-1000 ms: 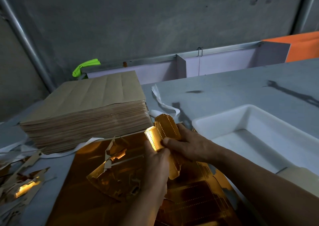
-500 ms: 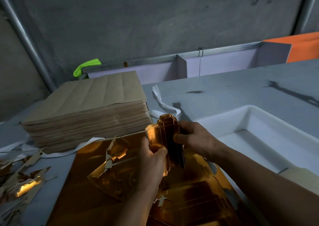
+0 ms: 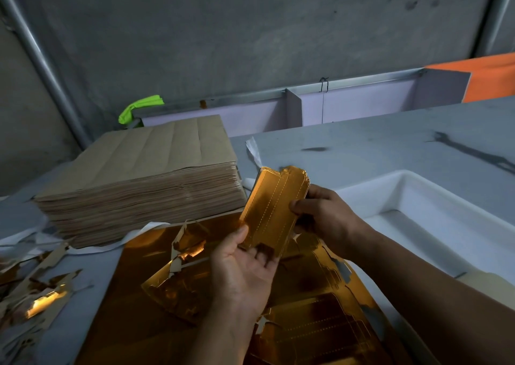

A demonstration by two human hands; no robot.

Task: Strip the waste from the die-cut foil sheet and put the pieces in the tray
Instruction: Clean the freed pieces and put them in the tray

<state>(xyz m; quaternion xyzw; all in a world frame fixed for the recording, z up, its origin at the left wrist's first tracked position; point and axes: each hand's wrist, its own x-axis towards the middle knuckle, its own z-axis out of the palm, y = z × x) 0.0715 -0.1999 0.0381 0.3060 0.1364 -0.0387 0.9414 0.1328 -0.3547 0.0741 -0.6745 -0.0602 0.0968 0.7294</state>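
A small stack of gold die-cut foil pieces (image 3: 274,207) is held up above the table, tilted with its gold face toward me. My right hand (image 3: 323,215) grips its right edge, thumb on the face. My left hand (image 3: 245,264) lies palm up under the stack's lower end, thumb against its left edge. Beneath the hands lies the gold die-cut foil sheet (image 3: 156,303) with torn waste strips (image 3: 181,256) on it. The white tray (image 3: 434,205) stands to the right; the part of it I see holds nothing.
A thick stack of brown sheets (image 3: 145,180) stands at the back left. Gold and brown waste scraps (image 3: 36,295) litter the left edge of the grey table (image 3: 376,147). White strips (image 3: 253,152) lie behind the hands. A wall and low partitions close the back.
The foil pieces have been lifted higher and turned so the gold face shows. My left hand has opened palm up under them; my right hand keeps its grip.
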